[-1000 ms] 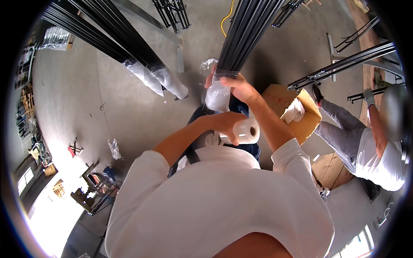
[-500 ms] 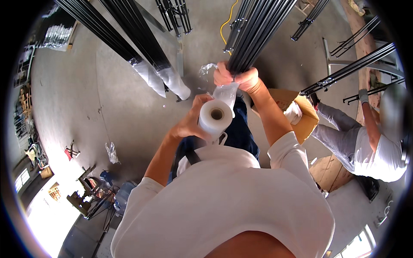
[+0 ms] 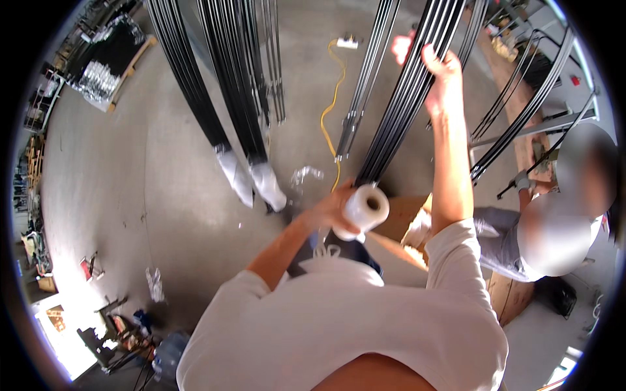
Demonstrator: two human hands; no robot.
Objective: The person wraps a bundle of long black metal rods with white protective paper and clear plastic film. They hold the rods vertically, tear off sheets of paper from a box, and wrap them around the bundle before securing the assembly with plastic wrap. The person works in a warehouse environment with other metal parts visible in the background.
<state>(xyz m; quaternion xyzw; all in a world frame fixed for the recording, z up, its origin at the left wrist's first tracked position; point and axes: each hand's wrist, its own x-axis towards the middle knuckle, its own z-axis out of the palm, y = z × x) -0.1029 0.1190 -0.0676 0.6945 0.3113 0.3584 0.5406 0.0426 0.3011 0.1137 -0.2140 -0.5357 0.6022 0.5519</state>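
The left hand is closed around a roll of clear plastic wrap. The roll is round like a tube, shiny and milky white, with a hole in its end. It sits low in front of the person's chest, right at the bottom end of a bundle of long rods.

The rods are thin, straight, dark and smooth, like metal, packed close together. The right hand is up high with the arm stretched out, and its fingers curl around this bundle, holding it.

More bundles of dark rods hang to the left. Two of them have ends wrapped in white crinkly plastic. A yellow cable wiggles across the grey, smooth concrete floor. A brown cardboard box lies just behind the roll. Another person in a grey top is on the right.

Half a second ago the right hand was lower, just above the roll, and both hands were close together. Now the right hand has gone far up the bundle, and the hands are well apart. The roll has stayed in the left hand.
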